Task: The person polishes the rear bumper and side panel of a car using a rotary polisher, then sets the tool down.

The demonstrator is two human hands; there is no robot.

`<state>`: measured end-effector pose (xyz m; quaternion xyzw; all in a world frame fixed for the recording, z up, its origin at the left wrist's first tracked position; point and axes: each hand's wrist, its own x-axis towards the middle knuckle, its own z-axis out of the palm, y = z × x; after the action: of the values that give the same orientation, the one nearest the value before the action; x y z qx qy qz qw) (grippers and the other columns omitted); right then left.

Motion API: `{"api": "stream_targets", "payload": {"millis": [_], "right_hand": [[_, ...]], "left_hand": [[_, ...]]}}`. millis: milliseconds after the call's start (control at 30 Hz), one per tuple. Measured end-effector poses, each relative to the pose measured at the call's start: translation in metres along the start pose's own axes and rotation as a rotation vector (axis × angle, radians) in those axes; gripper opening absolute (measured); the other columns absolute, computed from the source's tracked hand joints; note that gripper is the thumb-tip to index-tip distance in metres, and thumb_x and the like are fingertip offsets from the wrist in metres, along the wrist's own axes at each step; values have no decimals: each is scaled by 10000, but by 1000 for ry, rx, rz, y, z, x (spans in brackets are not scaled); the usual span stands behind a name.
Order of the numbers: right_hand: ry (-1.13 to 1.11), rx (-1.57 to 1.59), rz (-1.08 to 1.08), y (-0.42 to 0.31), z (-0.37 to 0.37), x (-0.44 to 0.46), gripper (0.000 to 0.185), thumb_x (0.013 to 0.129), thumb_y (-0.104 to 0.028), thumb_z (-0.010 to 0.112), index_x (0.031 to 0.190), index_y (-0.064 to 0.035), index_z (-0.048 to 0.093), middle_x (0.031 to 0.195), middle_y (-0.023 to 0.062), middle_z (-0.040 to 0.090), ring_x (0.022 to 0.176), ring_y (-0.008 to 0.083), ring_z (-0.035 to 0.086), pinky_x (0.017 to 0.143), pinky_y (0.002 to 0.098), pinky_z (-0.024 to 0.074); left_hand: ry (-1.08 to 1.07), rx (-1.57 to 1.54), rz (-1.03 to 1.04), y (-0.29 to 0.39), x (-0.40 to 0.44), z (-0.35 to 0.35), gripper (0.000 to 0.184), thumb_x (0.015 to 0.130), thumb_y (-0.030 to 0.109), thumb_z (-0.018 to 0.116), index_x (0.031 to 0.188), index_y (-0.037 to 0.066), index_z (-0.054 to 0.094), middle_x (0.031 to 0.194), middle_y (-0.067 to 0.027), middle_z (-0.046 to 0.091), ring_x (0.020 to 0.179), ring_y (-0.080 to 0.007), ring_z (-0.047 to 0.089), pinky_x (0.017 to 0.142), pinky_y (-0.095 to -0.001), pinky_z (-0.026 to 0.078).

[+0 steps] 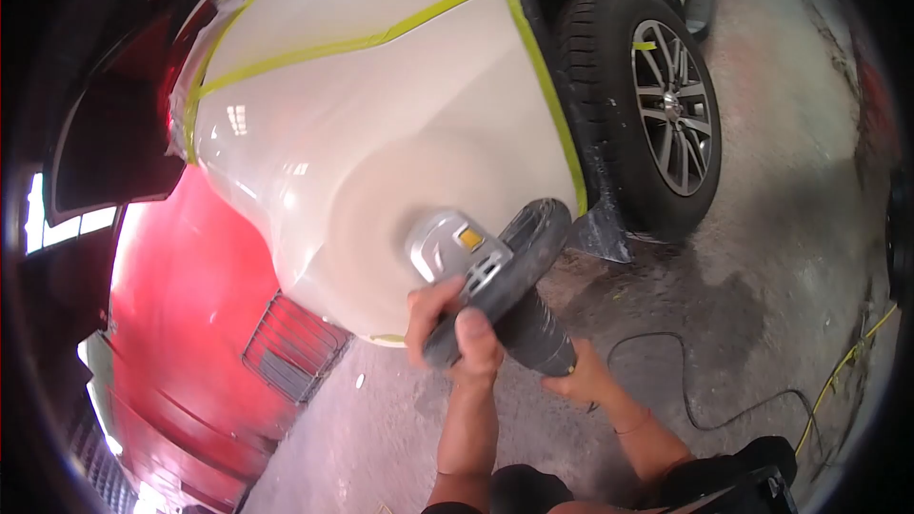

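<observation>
Right hand: one, wrapped around the rear of the polisher body; some fingers hidden.
Left hand: one, fingers and thumb clasped about the black front handle.
Polisher: one, black and silver, blurred; held between both hands, its head at the lower part of the white car panel. A pale round patch surrounds the head, either spinning pad or hazed surface; cannot tell which.
White car panel: glossy at left, with light reflections. Work judged underway; finished share uncertain, the sheen alone not settling it.
Green tape: bordering the panel along top and sides; its removal presumably remains.
Black cord: loose on the concrete floor.
Wheel: one, silver spokes, dark tyre, beside the panel.
Containers: none identifiable; contents therefore unlisted.
Red car: beyond, at left.
</observation>
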<state>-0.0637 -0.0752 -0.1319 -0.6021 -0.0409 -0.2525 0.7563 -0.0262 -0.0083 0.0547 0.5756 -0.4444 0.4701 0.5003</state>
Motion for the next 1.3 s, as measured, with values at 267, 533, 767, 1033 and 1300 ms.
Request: {"api": "stream_targets", "payload": {"millis": [267,533,767,1033,1300], "right_hand": [[281,26,-25,-28,-34,44,354,623,-112,819,913,23,668,825,102,710,755,172,620,724,356,516],[189,129,0,23,-7,23,246,664,-97,799,812,23,643,721,51,662,690,128,579,654,336,497],[49,156,-10,66,70,-25,395,661,-124,809,998,-1,643,841,112,705,764,174,654,712,356,529],[-524,-250,-9,60,79,-18,560,685,-235,803,1191,-67,632,993,218,700,949,402,670,796,407,538],[-333,124,95,163,83,-87,521,724,-221,821,1182,-50,641,1053,139,728,995,244,696,902,373,527]], "left_hand": [[-144,-152,-18,-10,49,108,136,789,120,753,860,11,712,786,-93,694,714,-189,601,666,-319,484],[-289,-174,13,-10,14,88,81,743,104,748,743,52,686,725,-52,674,668,-212,574,694,-338,449],[-126,-147,53,-19,-30,-46,240,809,292,698,755,61,660,691,-53,616,646,-206,555,758,-379,455],[448,68,235,-19,-64,-145,367,902,385,456,737,59,494,602,-32,408,569,-193,458,583,-358,359],[-315,261,100,7,-121,-101,208,800,234,658,706,84,550,600,-41,509,550,-193,503,608,-370,412]]}}
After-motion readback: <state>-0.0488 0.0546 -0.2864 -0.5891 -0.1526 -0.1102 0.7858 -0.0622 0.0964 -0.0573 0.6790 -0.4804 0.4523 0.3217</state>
